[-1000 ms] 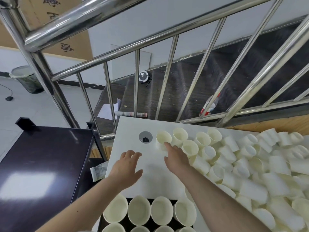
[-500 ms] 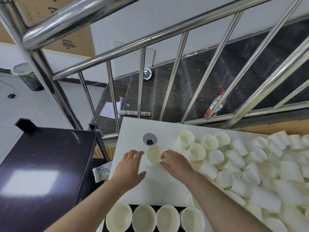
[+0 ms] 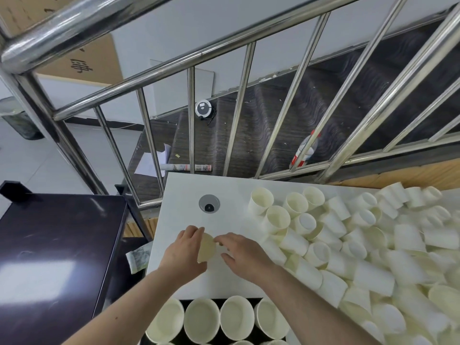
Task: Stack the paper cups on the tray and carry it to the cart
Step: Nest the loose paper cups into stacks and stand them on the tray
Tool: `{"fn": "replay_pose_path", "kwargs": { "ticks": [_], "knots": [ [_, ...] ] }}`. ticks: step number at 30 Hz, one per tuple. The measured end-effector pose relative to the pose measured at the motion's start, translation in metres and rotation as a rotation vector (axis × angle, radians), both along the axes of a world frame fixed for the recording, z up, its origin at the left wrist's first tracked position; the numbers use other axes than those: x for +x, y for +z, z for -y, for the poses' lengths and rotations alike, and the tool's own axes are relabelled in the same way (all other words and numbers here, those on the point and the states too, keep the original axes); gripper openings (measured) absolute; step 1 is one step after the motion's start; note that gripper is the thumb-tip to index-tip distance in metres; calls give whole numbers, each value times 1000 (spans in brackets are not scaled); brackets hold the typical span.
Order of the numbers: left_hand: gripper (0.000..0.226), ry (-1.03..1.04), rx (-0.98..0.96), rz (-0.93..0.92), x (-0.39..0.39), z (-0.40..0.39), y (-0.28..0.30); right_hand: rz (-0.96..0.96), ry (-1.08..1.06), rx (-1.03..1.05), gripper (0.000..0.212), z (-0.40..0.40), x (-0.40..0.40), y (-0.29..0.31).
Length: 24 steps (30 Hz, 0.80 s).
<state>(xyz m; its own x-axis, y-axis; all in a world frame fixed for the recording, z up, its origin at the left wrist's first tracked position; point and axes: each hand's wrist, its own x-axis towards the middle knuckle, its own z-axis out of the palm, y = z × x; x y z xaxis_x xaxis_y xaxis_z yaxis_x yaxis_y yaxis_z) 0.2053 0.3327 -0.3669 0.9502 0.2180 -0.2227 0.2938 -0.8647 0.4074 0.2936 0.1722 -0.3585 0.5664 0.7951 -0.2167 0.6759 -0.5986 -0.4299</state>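
Observation:
A single cream paper cup (image 3: 207, 248) lies tilted between my two hands above the white table (image 3: 189, 192). My left hand (image 3: 183, 256) wraps its fingers and thumb round the cup's left side. My right hand (image 3: 245, 253) pinches the cup's right side with fingertips and thumb. Below them, at the bottom edge, a black tray (image 3: 219, 302) holds a row of upright cups (image 3: 202, 319). A large loose pile of cups (image 3: 348, 247) covers the table's right half. The dark cart (image 3: 57, 245) stands to the left of the table.
A steel stair railing (image 3: 191, 125) runs behind the table, with dark steps and a bottle (image 3: 305, 151) beyond it. A round cable grommet (image 3: 209, 203) sits in the table top. A crumpled wrapper (image 3: 138, 257) hangs between cart and table.
My right hand took a cup from the pile's left edge and drew it toward me. My left hand closed in on it, and both now hold it.

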Motion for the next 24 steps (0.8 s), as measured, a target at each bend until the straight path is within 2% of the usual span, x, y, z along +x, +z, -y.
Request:
{"fn": "replay_pose_path", "kwargs": {
  "ticks": [3,5,8,11,16,20,24],
  "knots": [
    [79,4,-1,-36,-1,0,-1,129,-140,-4,46,22,11,-1],
    [80,5,-14,-46,-2,0,-2,199,-253,-121,51,37,20,-1],
    [81,3,-24,-48,-3,0,-3,205,-337,-313,57,50,28,-3],
    [82,-5,-29,-41,-3,1,-3,164,-340,-383,49,53,30,-7],
    [78,-7,-13,-24,-3,3,-1,139,-335,-332,30,46,28,-9],
    [77,6,-12,-16,-2,2,0,144,-306,-212,18,32,24,2],
    [77,4,-8,-17,-2,4,1,107,-274,-110,17,24,16,4]
  ]
}}
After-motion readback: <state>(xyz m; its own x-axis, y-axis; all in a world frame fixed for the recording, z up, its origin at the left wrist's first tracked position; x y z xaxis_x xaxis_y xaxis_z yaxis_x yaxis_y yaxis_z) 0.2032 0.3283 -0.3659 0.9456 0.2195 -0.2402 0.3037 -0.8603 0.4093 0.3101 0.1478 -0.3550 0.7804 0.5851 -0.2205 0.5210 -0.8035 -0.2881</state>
